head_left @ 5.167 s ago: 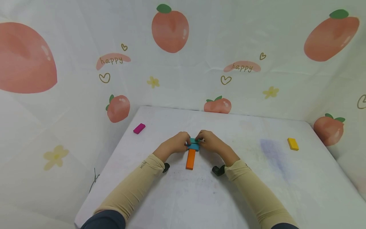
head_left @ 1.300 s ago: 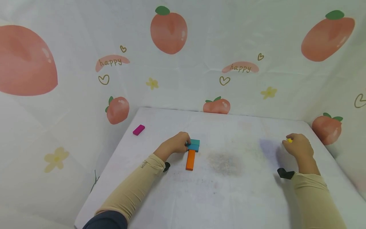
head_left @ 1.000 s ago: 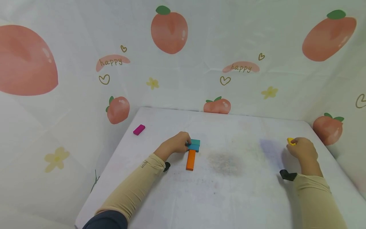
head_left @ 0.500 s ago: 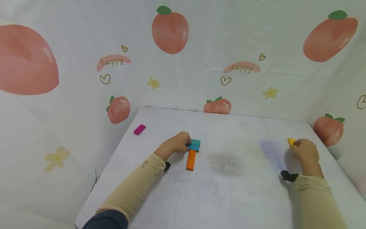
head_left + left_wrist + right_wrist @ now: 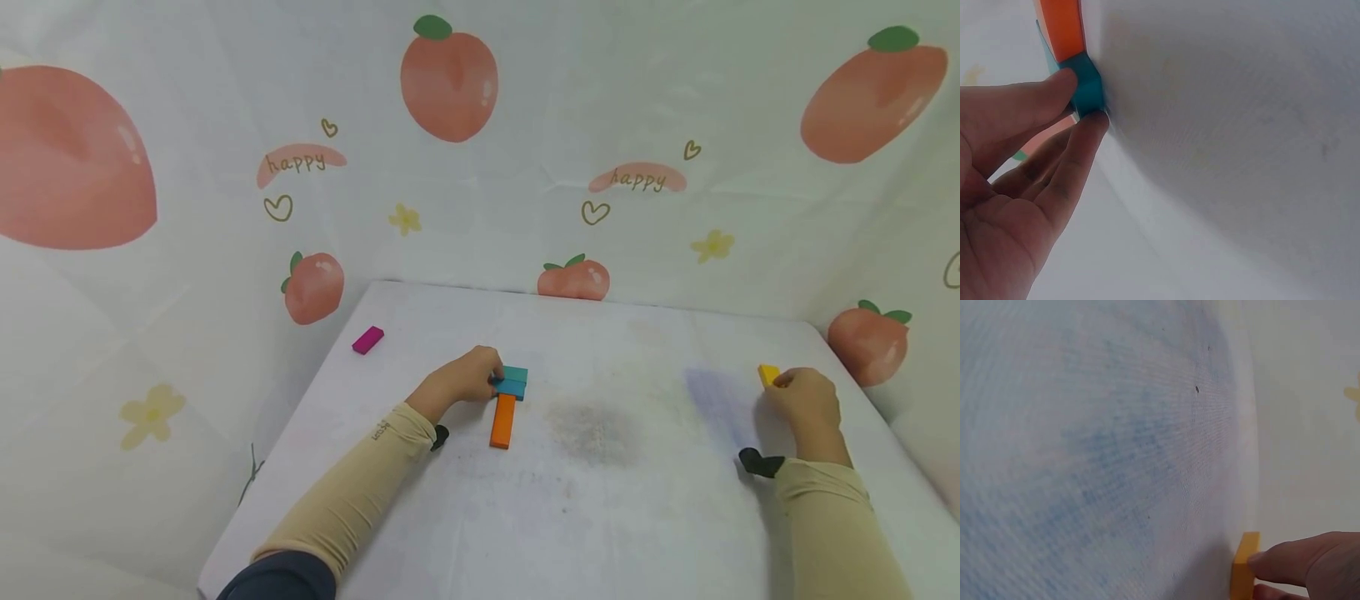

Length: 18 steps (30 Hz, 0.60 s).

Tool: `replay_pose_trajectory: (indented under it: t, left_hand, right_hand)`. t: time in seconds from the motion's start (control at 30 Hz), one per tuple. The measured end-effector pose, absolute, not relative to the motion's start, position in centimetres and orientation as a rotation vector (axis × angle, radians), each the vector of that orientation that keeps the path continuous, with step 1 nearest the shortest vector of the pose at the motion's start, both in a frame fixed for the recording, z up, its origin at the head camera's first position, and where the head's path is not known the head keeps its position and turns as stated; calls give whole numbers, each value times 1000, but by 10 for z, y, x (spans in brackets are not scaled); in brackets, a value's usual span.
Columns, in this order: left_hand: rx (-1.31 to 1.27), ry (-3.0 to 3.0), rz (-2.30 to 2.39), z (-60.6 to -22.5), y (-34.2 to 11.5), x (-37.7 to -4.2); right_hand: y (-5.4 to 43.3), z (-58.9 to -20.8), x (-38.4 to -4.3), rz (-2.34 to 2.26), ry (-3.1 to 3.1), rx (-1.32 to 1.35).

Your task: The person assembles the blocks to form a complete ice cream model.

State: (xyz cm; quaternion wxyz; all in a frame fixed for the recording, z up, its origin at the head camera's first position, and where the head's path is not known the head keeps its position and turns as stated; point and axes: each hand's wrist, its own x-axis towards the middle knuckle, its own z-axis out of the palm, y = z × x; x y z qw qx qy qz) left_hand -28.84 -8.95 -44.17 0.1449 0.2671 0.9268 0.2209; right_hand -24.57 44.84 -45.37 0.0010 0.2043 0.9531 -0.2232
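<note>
At mid-table my left hand (image 5: pixel 472 375) pinches the left end of a blue block (image 5: pixel 512 389), which lies flush with a teal block (image 5: pixel 516 373) behind it. In the left wrist view, thumb and fingers grip the blue block's end (image 5: pixel 1088 87), below an orange block (image 5: pixel 1063 28). That orange block (image 5: pixel 503 422) extends from the blue one toward me. Far to the right, my right hand (image 5: pixel 808 408) holds the near end of a yellow block (image 5: pixel 768 375). The right wrist view has the thumb against the yellow block (image 5: pixel 1242 575); part of the grip is cut off.
A magenta block (image 5: pixel 368 340) lies near the table's left back edge. The white tabletop (image 5: pixel 637 533) bears grey and blue stains. A fruit-patterned cloth (image 5: pixel 517 200) hangs behind and beside the table.
The right hand has left the teal block and crossed to the yellow block on the right, then shifted slightly toward its near end. The left hand has stayed at the blue block.
</note>
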Motion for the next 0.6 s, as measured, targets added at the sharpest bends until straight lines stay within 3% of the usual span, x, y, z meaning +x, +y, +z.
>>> replay_pose_trajectory:
  t: [0.6]
  left_hand:
    - [758, 2678, 621, -441, -89, -286]
  right_hand:
    - [414, -452, -261, -730, 3013, 487]
